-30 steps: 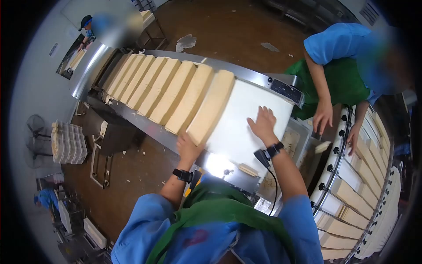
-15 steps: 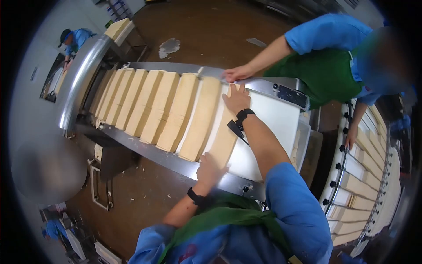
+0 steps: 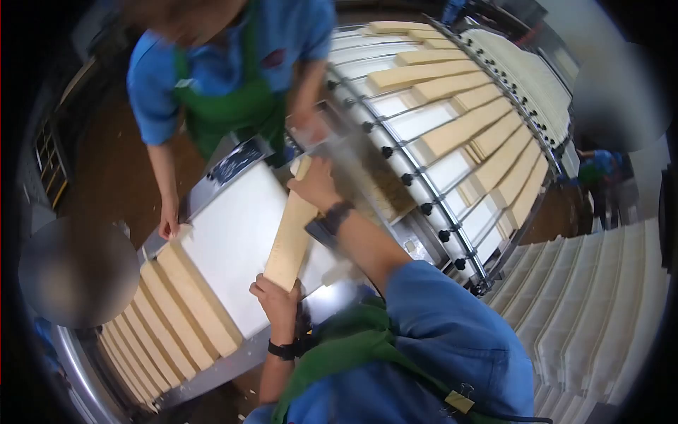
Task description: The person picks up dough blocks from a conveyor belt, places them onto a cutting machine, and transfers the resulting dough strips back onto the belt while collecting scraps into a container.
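Between my two hands is a long, pale-yellow, dough-like slab (image 3: 286, 244), held at a slant over the end of the white belt (image 3: 229, 226). My left hand (image 3: 276, 297) is closed around its near end. At the far end, my right hand (image 3: 317, 185) grips the slab with its fingers over the edge. Further left on the belt, several similar slabs (image 3: 198, 300) lie side by side. A co-worker's hand (image 3: 168, 220) touches the far end of the nearest one.
A co-worker in a green apron (image 3: 236, 113) stands across the belt, the other hand (image 3: 307, 128) blurred. To the right is a second conveyor (image 3: 431, 116) with slabs, crossing rods and black knobs (image 3: 407, 179). Ridged white sheets (image 3: 593, 297) stand at lower right.
My view has turned right towards the second conveyor. The slab beneath my hands has come away from the row and is now held at the belt's end.
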`<state>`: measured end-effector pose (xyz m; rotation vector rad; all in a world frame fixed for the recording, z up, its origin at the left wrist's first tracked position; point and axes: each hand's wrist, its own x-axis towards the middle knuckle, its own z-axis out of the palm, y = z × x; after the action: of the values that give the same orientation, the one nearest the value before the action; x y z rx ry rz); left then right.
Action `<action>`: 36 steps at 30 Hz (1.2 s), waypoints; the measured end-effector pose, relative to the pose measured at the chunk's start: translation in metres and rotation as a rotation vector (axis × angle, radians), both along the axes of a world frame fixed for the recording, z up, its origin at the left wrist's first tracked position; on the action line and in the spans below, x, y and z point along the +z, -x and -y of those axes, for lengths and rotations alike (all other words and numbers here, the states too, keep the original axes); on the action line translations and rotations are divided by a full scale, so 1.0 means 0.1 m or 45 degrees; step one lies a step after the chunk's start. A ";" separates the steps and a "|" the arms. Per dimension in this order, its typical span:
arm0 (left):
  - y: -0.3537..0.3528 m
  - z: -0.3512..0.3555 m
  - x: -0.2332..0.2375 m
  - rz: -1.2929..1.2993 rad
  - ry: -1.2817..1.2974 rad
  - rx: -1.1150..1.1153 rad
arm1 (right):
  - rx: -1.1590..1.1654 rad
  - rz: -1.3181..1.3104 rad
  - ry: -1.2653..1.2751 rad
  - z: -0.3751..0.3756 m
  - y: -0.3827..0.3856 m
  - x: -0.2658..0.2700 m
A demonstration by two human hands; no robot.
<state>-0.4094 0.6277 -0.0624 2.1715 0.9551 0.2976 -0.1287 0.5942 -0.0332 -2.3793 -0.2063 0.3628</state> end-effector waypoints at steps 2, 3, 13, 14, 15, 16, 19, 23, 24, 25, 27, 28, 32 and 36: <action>-0.31 0.21 0.11 0.127 0.004 -0.048 | -0.089 0.265 -0.093 0.52 -0.27 -0.02; -0.46 0.33 0.18 0.237 0.027 -0.058 | -0.129 0.352 -0.126 0.80 -0.41 0.05; -2.50 1.17 0.86 0.637 -0.243 -0.435 | -0.577 0.331 -0.229 2.56 -2.22 0.65; -2.68 1.17 0.86 0.593 -0.372 -0.460 | -0.616 0.286 -0.157 2.64 -2.37 0.65; -2.85 1.17 0.88 0.591 -0.389 -0.465 | -0.653 0.237 -0.086 2.72 -2.51 0.63; -3.00 1.17 0.91 0.606 -0.337 -0.542 | -0.655 0.232 -0.102 2.83 -2.65 0.57; -3.39 1.11 0.84 0.598 -0.304 -0.662 | -0.377 0.198 0.381 3.21 -3.01 0.39; -3.92 1.20 0.62 0.530 -0.070 -0.826 | -0.351 0.219 0.514 3.45 -3.20 0.22; -4.04 1.26 0.59 0.464 0.046 -0.830 | -0.446 0.434 0.590 3.44 -3.24 0.10; -4.15 1.33 0.59 0.400 0.162 -0.832 | -0.540 0.652 0.662 3.42 -3.26 0.00; -4.36 1.51 0.57 0.292 0.277 -0.757 | -0.460 0.639 0.622 3.36 -3.20 -0.02; -4.47 1.55 0.42 0.431 0.181 -0.801 | -0.392 0.626 0.583 3.33 -3.16 0.00; -4.50 1.69 0.42 0.519 0.136 -0.741 | -0.199 0.364 0.574 3.31 -2.99 0.12; -4.04 1.67 0.54 0.604 0.151 -0.643 | -0.091 0.241 0.495 3.41 -2.98 0.14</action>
<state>-0.0059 0.4603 -0.0089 2.0176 0.1483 0.4644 0.1693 0.2528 -0.0196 -2.7988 -0.1464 0.1520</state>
